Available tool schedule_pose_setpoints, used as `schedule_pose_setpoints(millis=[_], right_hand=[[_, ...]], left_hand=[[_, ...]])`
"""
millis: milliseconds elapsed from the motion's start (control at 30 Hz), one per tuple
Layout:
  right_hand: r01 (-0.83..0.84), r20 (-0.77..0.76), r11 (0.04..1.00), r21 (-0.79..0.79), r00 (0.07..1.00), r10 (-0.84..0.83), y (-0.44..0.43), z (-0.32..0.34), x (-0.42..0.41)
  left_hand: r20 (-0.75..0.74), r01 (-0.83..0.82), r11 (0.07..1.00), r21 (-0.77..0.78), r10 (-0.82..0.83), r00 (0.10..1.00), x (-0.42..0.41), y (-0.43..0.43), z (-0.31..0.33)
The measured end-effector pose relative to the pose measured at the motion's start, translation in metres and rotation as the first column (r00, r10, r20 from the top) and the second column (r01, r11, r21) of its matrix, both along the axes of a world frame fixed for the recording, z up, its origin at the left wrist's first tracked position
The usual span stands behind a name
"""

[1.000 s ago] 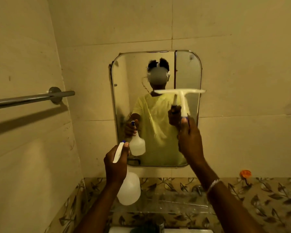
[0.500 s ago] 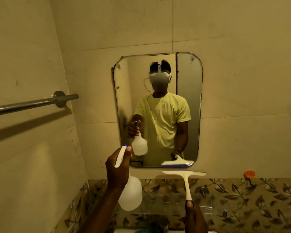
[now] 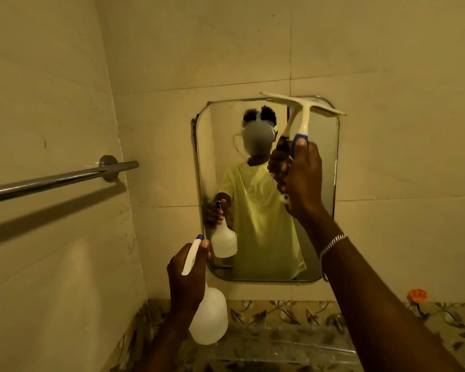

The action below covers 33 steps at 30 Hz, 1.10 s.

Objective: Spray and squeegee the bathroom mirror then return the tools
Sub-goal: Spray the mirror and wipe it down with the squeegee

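A rounded rectangular mirror (image 3: 317, 210) hangs on the tiled wall ahead. My right hand (image 3: 302, 178) grips the blue-and-white handle of a white squeegee (image 3: 304, 108). Its blade lies tilted across the mirror's top right corner. My left hand (image 3: 188, 275) holds a white spray bottle (image 3: 208, 318) by its neck, below the mirror's lower left corner, with the nozzle pointing up towards the glass. The mirror reflects a person in a yellow shirt with both tools.
A chrome towel bar (image 3: 59, 181) juts out from the left wall at chest height. Below the mirror runs a band of leaf-patterned tiles (image 3: 293, 312) with a clear glass shelf (image 3: 279, 342) in front. An orange hook (image 3: 417, 295) sits at the lower right.
My right hand swept the squeegee down the right side of the mirror to below its bottom edge, then lifted it back to the top right corner. The left hand with the bottle stayed put.
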State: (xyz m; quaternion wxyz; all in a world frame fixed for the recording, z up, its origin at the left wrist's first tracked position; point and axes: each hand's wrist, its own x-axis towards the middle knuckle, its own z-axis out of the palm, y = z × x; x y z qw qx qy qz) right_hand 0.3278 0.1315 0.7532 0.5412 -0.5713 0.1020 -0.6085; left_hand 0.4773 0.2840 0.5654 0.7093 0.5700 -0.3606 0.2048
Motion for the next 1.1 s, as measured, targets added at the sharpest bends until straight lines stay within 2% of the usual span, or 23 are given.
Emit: schedule_pose_setpoints(millis=[133,233,433,533,633,700,767,800,833,867,900,933,967,1033,1100], right_hand=[[0.039,-0.040,0.999,-0.034,0.998,-0.040,0.015,0.023,0.046],[0.124,-0.104,0.988,-0.088,0.986,-0.133,0.030,-0.010,0.057],[0.117,-0.201,0.983,-0.140,0.969,-0.144,0.037,-0.159,0.056],[0.125,-0.290,0.990,-0.059,0.947,-0.137,0.044,-0.226,0.043],[0.213,-0.462,0.976,0.041,0.870,-0.171,0.056,-0.289,0.026],[0.196,-0.546,0.975,0.102,0.831,-0.110,0.073,-0.320,0.012],[0.278,-0.575,0.960,-0.024,0.782,-0.241,0.075,-0.343,-0.003],[0.315,-0.537,0.945,-0.086,0.784,-0.311,0.085,-0.343,-0.016],[0.468,-0.442,0.828,-0.308,0.700,-0.560,0.081,-0.341,-0.020],[0.507,-0.307,0.748,-0.428,0.697,-0.648,0.078,-0.341,-0.021],[0.459,-0.287,0.787,-0.412,0.754,-0.591,0.075,-0.340,-0.017],[0.352,-0.313,0.900,-0.257,0.851,-0.422,0.075,-0.333,-0.015],[0.208,-0.343,0.973,-0.103,0.910,-0.232,0.073,-0.322,-0.013],[0.119,-0.278,0.984,0.131,0.957,-0.079,0.078,-0.293,-0.015],[-0.034,-0.235,0.978,0.205,0.968,0.083,0.068,-0.235,-0.019]], left_hand=[[-0.011,-0.030,1.000,0.006,0.030,0.999,0.009,0.000,0.001],[-0.016,-0.042,0.999,0.006,0.042,0.999,0.012,0.005,-0.001],[-0.022,-0.061,0.998,0.033,0.062,0.998,0.025,-0.001,-0.008],[-0.010,-0.060,0.997,0.043,0.060,0.998,0.027,-0.001,-0.008],[-0.020,-0.060,0.996,0.059,0.061,0.998,0.022,0.004,-0.011],[-0.019,-0.071,0.995,0.076,0.072,0.997,0.018,0.009,-0.012],[-0.018,-0.072,0.993,0.093,0.074,0.997,0.015,0.015,-0.012],[-0.021,-0.070,0.993,0.096,0.073,0.997,0.013,0.017,-0.012],[-0.026,-0.070,0.993,0.098,0.072,0.997,0.012,0.020,-0.011],[-0.032,-0.069,0.993,0.098,0.072,0.997,0.011,0.022,-0.011],[-0.036,-0.067,0.993,0.096,0.070,0.997,0.010,0.024,-0.011],[-0.038,-0.064,0.994,0.093,0.068,0.997,0.010,0.025,-0.011],[-0.040,-0.062,0.994,0.094,0.066,0.997,0.010,0.026,-0.011],[-0.037,-0.060,0.994,0.095,0.063,0.997,0.011,0.027,-0.009],[-0.030,-0.060,0.994,0.090,0.063,0.998,0.012,0.027,-0.007]])
